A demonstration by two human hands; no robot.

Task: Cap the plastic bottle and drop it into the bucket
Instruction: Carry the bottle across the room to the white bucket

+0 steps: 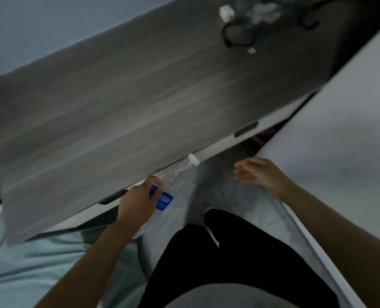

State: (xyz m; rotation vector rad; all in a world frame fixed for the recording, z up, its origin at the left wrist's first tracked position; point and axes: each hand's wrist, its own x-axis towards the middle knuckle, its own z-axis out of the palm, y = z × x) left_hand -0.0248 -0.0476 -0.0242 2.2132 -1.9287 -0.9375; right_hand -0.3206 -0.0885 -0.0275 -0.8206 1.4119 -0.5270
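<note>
Fingers (155,181) around capped bottle (175,181) beside grey wood-grain desk (118,96), pale floor (240,196) below

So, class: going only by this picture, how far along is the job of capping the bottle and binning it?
Done, it seems: a white cap sits on the plastic bottle, though blur hides whether it is screwed tight. In hand: the left hand has its grip around the bottle's labelled middle, just below the desk edge; the right hand is open and empty. Left: the drop. No bucket is in view.
</note>
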